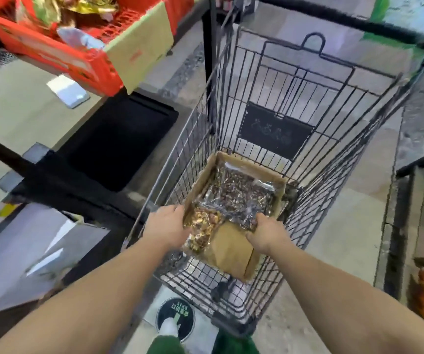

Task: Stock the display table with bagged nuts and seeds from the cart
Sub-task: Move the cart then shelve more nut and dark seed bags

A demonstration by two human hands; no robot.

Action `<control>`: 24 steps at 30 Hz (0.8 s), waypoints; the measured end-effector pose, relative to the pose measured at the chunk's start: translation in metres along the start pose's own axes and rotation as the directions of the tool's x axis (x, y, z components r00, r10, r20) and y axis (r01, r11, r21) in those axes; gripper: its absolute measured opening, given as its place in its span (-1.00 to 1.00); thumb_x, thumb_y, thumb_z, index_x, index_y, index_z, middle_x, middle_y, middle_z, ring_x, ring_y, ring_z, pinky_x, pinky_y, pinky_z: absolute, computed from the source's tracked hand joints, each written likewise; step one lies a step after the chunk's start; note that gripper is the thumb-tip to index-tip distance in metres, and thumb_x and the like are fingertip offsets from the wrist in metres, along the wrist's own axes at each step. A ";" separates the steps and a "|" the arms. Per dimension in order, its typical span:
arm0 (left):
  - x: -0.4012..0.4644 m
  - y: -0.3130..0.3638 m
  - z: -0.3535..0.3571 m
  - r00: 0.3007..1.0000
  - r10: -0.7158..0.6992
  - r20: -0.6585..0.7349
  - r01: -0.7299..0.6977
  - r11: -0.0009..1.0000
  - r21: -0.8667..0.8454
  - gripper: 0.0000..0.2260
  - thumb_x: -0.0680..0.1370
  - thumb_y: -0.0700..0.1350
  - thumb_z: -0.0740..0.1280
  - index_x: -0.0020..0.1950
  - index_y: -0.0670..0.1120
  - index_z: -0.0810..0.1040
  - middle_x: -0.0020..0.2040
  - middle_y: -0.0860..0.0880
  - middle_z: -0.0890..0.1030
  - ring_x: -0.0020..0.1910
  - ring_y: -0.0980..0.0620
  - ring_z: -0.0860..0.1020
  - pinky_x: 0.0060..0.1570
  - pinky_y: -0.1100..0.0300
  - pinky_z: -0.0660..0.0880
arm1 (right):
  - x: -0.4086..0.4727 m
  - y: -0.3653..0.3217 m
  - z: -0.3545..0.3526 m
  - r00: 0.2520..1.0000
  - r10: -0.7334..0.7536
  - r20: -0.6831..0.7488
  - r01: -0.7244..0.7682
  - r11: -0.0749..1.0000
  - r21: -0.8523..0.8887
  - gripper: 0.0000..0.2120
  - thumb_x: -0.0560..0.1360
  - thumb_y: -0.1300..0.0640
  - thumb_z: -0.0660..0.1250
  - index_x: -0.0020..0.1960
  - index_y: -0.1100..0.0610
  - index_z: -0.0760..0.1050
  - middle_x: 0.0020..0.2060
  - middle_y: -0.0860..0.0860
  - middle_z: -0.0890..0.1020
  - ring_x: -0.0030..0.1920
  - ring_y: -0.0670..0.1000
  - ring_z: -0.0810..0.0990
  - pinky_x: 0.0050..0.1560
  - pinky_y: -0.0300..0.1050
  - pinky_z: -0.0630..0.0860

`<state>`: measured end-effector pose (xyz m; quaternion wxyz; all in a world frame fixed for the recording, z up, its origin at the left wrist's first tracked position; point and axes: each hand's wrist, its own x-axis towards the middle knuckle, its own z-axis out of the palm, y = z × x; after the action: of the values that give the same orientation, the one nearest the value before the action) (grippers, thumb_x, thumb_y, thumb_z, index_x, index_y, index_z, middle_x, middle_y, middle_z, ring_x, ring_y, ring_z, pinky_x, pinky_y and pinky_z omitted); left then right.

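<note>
A: Entry, head view. Count the carriers first.

B: One wire cart (308, 118), dark frame, on the tiled floor. Inside it, one open cardboard box (233, 249), tilted, its near end lifted above the cart's wire bottom.

A: Bags in the box?

B: Three clear bags can be told apart, though their films overlap and glare blurs the edges, so the count is not firm. One bag of pale golden nuts (202, 229) lies at the near left corner. One bag of dark seeds (233, 185) lies further in. A second dark bag (250, 213) lies near the right side.

A: Hands?

B: Two, both bare, both reaching into the cart. The left hand (166, 222) rests with fingers curled over the box's left edge, touching the pale nut bag; whether it grips box or bag, cannot tell. The right hand (265, 232) pinches the near edge of the second dark bag, thumb under, fingers on the film.

A: Surroundings?

B: One table (14, 108) at left, upper level, carrying one red plastic crate (52, 52) of foil-wrapped goods and one small white card (67, 90). One black bin (119, 141) sits below, beside the cart. One round green floor sticker (175, 318) lies by the person's feet.
</note>
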<state>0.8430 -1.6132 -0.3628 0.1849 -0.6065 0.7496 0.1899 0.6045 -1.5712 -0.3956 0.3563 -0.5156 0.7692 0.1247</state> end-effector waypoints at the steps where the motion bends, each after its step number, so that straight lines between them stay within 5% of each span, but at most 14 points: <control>1: 0.004 0.003 0.004 1.000 -0.005 0.012 0.005 1.000 -0.014 -0.49 0.59 0.16 0.27 0.46 -0.05 0.34 0.36 -0.07 0.47 0.35 -0.11 0.43 0.33 0.01 0.38 | 0.007 -0.001 0.002 1.000 -0.006 0.021 0.006 1.000 -0.006 -0.44 0.53 -0.12 0.31 0.44 0.07 0.28 0.27 0.13 0.51 0.24 0.20 0.50 0.22 0.08 0.51; 6: 0.026 0.000 0.028 0.997 -0.032 0.072 0.040 0.993 -0.109 -0.45 0.57 0.14 0.31 0.49 -0.04 0.32 0.34 -0.06 0.48 0.33 -0.10 0.44 0.34 0.00 0.41 | 0.036 -0.018 0.031 0.988 -0.053 0.145 0.044 0.997 0.066 -0.39 0.54 -0.09 0.28 0.52 0.04 0.20 0.29 0.12 0.50 0.23 0.17 0.52 0.22 0.06 0.52; 9: 0.040 -0.011 0.045 0.992 -0.059 0.109 0.079 0.980 -0.184 -0.43 0.54 0.11 0.38 0.49 -0.03 0.33 0.35 -0.04 0.50 0.33 -0.07 0.44 0.37 0.00 0.40 | 0.048 -0.031 0.054 0.974 -0.063 0.218 0.014 0.976 0.217 -0.36 0.58 0.00 0.27 0.58 0.05 0.11 0.12 0.06 0.58 -0.08 0.01 0.61 -0.12 -0.15 0.55; 11: 0.051 -0.019 0.058 0.988 -0.076 0.137 0.106 0.969 -0.222 -0.44 0.54 0.07 0.40 0.49 -0.05 0.33 0.34 -0.05 0.50 0.34 -0.07 0.44 0.39 -0.01 0.39 | 0.057 -0.038 0.070 0.962 -0.047 0.270 -0.037 0.954 0.298 -0.37 0.61 0.01 0.26 0.59 0.06 0.07 0.18 0.08 0.58 -0.17 -0.02 0.57 -0.14 -0.18 0.49; 16: 0.076 -0.029 0.090 0.983 -0.033 0.182 0.087 0.951 -0.295 -0.44 0.52 0.02 0.43 0.47 -0.06 0.36 0.33 -0.06 0.52 0.34 -0.06 0.45 0.41 -0.03 0.39 | 0.087 -0.050 0.113 0.955 0.006 0.295 -0.126 0.912 0.389 -0.30 0.59 -0.12 0.25 0.61 0.04 0.03 0.47 0.08 0.38 0.27 0.09 0.51 0.28 -0.06 0.45; 21: 0.087 -0.038 0.107 0.998 0.002 0.055 0.010 0.974 -0.225 -0.50 0.54 0.10 0.39 0.41 -0.07 0.43 0.27 -0.04 0.55 0.28 -0.06 0.45 0.34 0.03 0.42 | 0.118 -0.071 0.153 0.957 0.114 0.268 -0.236 0.841 0.488 -0.39 0.48 -0.28 0.32 0.38 0.05 0.34 0.05 -0.03 0.60 -0.14 -0.09 0.56 -0.10 -0.13 0.54; 24: 0.091 -0.043 0.112 0.999 0.048 0.003 -0.047 0.980 -0.194 -0.49 0.55 0.11 0.36 0.44 -0.06 0.40 0.29 -0.01 0.54 0.29 -0.05 0.45 0.36 0.08 0.37 | 0.132 -0.083 0.172 0.932 0.227 0.284 -0.360 0.675 0.643 -0.37 0.36 -0.31 0.43 0.29 -0.05 0.34 0.11 -0.07 0.59 0.02 0.02 0.59 0.03 -0.06 0.53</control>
<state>0.8722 -1.6411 -0.5075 0.1233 -0.6029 0.7411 0.2686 0.7214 -1.6039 -0.5929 0.5644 -0.2029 0.7974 -0.0664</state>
